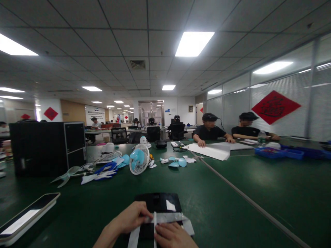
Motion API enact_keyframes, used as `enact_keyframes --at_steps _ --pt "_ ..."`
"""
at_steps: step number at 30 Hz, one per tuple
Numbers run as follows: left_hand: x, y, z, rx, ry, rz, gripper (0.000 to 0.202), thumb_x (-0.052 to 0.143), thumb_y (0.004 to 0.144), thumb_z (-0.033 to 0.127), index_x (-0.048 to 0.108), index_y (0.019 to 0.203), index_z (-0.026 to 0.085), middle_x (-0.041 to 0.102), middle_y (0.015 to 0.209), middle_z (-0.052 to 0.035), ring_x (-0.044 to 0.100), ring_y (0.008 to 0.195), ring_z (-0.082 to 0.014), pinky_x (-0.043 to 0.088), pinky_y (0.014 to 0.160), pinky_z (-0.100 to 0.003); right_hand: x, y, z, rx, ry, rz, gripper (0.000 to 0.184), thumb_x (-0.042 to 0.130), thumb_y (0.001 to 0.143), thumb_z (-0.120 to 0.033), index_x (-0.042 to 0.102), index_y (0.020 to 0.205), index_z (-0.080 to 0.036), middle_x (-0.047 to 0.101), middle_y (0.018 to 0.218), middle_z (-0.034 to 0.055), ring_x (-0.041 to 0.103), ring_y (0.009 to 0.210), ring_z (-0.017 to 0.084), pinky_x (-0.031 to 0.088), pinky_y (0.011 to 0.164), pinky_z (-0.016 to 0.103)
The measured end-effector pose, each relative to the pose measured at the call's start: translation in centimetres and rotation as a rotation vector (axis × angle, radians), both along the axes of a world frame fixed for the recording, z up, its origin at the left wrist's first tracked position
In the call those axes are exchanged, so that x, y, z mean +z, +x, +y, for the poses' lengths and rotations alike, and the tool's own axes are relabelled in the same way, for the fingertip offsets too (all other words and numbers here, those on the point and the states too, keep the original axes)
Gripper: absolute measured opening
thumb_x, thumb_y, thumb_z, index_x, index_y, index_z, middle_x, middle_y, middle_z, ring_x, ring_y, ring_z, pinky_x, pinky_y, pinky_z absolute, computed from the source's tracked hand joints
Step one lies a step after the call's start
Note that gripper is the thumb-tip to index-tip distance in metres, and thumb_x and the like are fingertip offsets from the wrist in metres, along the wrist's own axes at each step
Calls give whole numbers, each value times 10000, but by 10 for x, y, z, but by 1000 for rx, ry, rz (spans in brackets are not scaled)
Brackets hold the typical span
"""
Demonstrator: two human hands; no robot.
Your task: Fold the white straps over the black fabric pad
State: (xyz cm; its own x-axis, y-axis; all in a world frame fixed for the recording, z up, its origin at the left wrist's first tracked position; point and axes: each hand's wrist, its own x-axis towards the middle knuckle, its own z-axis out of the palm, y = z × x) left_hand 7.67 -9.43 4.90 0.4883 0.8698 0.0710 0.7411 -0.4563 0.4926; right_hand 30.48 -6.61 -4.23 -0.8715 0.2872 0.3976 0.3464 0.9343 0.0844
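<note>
A glossy black flat object (143,198) lies on the green table right in front of me; its kind I cannot tell. Pale, whitish strips cross it, one running sideways (168,217) and others hanging toward me, such as the left strip (133,238). My left hand (136,216) is closed, thumb and fingers pinching the strip at the object's left side. My right hand (173,236) lies flat over the strips and the object's near part, fingers stretched out. The hands hide much of the near side.
A phone (28,217) lies at left. Beyond are a black computer case (41,148), a small white fan (139,159), blue fan blades (178,162) and gloves (100,175). Blue trays (271,152) stand at far right. A co-worker's hands rest by white sheets (210,150). A strip seam (240,194) crosses the table.
</note>
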Motion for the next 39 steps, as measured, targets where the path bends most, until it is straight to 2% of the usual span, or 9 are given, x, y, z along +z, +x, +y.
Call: enact_keyframes --at_steps 2,5,8,11,19,25,33,36,39 --pt "-1 0 1 -1 -3 5 233 535 861 332 721 1002 339 589 904 13 552 845 -136 373 749 -229 7 2 -1 -9 -73 -20 423 508 893 -515 565 1221 -253 644 1248 50 577 1120 237 438 934 315" --pt "-4 -1 3 2 -4 7 235 541 858 327 717 1013 340 595 910 14 555 844 -134 376 751 -227 23 0 -5 -67 -209 -21 459 578 858 -475 570 1247 -232 611 1298 57 523 1205 265 391 1017 350" --pt "-7 -4 5 11 -13 -11 239 558 842 303 715 1016 345 600 917 18 557 846 -132 384 758 -225 40 -5 -9 -115 -314 1 460 550 872 -421 561 1273 -196 582 1332 83 495 1246 267 347 1075 375" --pt "-7 -7 5 6 -15 -37 232 563 830 289 725 991 332 601 911 18 558 845 -131 393 755 -223 53 -2 -13 -106 -369 18 427 516 882 -378 569 1269 -205 587 1328 83 514 1235 242 357 1075 351" --pt "-2 -11 2 32 -69 -82 294 539 773 170 730 967 282 624 969 7 568 868 -127 426 775 -211 76 44 -23 -162 -454 41 391 453 914 -323 578 1272 -230 583 1337 64 542 1211 230 410 1042 333" --pt "1 -13 3 41 -105 -58 341 520 736 132 723 972 270 632 990 4 566 862 -132 430 762 -214 84 66 -28 -205 -481 48 405 424 932 -360 584 1277 -222 566 1356 75 536 1221 234 403 1055 346" --pt "2 -18 4 106 -143 -32 325 524 657 120 694 917 214 648 975 10 553 801 -128 410 683 -212 86 74 -28 -213 -509 67 383 415 940 -362 584 1270 -268 573 1345 69 533 1216 224 390 1051 355" --pt "-1 -19 6 99 -127 -22 320 516 659 131 696 910 215 650 961 10 553 802 -130 404 677 -213 86 73 -26 -218 -498 82 356 438 931 -356 614 1222 -252 616 1273 80 561 1153 228 406 1009 357" --pt "-1 -18 7 77 -119 -10 315 527 658 147 704 907 224 646 950 15 553 817 -133 401 683 -211 91 69 -18 -237 -482 96 275 484 907 -327 678 1075 -229 666 1127 70 587 1049 213 425 945 330"
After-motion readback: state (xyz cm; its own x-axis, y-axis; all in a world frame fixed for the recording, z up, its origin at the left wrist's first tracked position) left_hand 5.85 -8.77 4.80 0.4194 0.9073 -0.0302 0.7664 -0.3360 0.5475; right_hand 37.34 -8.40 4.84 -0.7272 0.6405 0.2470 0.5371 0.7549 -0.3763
